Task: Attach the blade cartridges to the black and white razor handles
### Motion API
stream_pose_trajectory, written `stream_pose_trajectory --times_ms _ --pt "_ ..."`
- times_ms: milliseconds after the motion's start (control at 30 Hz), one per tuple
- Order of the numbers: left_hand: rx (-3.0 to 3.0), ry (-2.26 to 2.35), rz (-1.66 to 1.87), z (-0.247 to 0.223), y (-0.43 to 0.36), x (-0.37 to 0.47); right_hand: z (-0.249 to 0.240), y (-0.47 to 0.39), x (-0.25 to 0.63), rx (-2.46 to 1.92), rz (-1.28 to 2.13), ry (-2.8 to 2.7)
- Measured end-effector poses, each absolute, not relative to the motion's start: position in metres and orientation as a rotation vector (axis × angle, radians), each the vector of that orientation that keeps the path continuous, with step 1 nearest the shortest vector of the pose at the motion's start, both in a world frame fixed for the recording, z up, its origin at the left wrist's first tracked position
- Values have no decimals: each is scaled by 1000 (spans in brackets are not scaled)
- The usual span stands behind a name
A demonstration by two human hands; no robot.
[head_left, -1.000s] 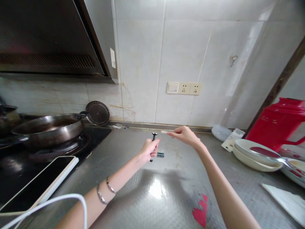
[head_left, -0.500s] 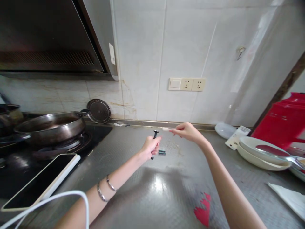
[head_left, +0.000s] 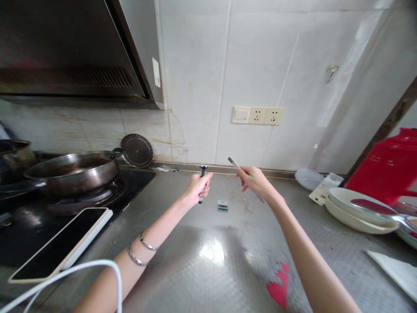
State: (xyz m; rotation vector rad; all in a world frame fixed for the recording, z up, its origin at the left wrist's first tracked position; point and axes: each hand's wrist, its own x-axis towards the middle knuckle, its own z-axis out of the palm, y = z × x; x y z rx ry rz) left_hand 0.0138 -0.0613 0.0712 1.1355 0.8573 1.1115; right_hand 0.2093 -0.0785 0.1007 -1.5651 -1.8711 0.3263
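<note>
My left hand (head_left: pixel 197 188) is closed around the dark handle of a black razor (head_left: pixel 203 170), held upright with its short crosswise head at the top. In my right hand (head_left: pixel 256 180) is a slim whitish stick with a greyish tip (head_left: pixel 233 162), slanting up to the left; its kind I cannot make out. Its lower end shows below the palm. Between and below the hands, a small clear-and-green packet (head_left: pixel 223 205) lies on the metal counter (head_left: pixel 182 261), touched by neither hand.
Left, a steel pan (head_left: pixel 76 174) sits on the black stove, with a phone (head_left: pixel 61 245) and white cable (head_left: pixel 97 263) nearer. At right are stacked white dishes (head_left: pixel 358 213), a card (head_left: pixel 325 188) and a red container (head_left: pixel 382 167). A red patch (head_left: pixel 278 287) marks the front counter.
My left hand has moved left and slightly up with the razor, uncovering the packet. The stick in my right hand has swung from nearly level to slanting upward.
</note>
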Motion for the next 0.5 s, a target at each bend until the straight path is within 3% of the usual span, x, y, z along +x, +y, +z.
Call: stream_pose_trajectory --times_ms 133,500 --pt "1160 841 1131 77 -62 9 86 -81 183 -1975 25 -2046" --pt "1160 819 1120 78 -66 12 7 -79 125 -2054 210 -2203"
